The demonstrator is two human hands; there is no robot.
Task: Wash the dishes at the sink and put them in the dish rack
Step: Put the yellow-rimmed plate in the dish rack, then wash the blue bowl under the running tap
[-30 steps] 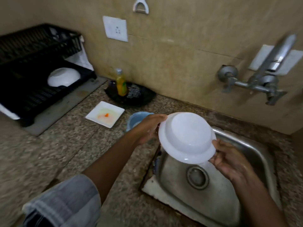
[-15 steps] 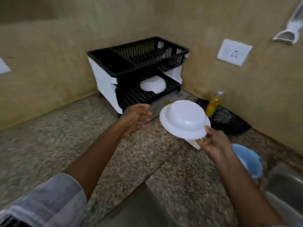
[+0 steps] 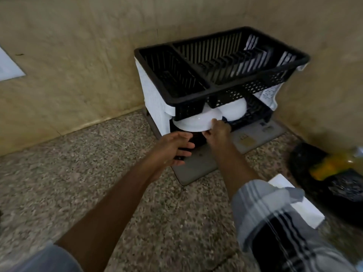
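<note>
A black two-tier dish rack [image 3: 220,89] with white side panels stands in the counter's corner. My right hand [image 3: 217,130] pinches the rim of a white bowl [image 3: 194,122], upside down, inside the rack's lower tier at its front left. A second white bowl [image 3: 234,110] lies upside down just behind it on that tier. My left hand [image 3: 174,148] hovers with relaxed fingers in front of the lower tier, below the held bowl, holding nothing.
A grey drip mat [image 3: 204,163] lies under the rack. A white square plate [image 3: 300,205] sits on the granite counter at right, partly behind my sleeve. Beyond it are a black dish [image 3: 306,165] and a blurred yellow soap bottle [image 3: 334,163]. Tiled walls close the corner.
My right hand carried the white bowl from the sink across the counter into the rack's lower tier. My left hand let go of it and moved along toward the rack.
</note>
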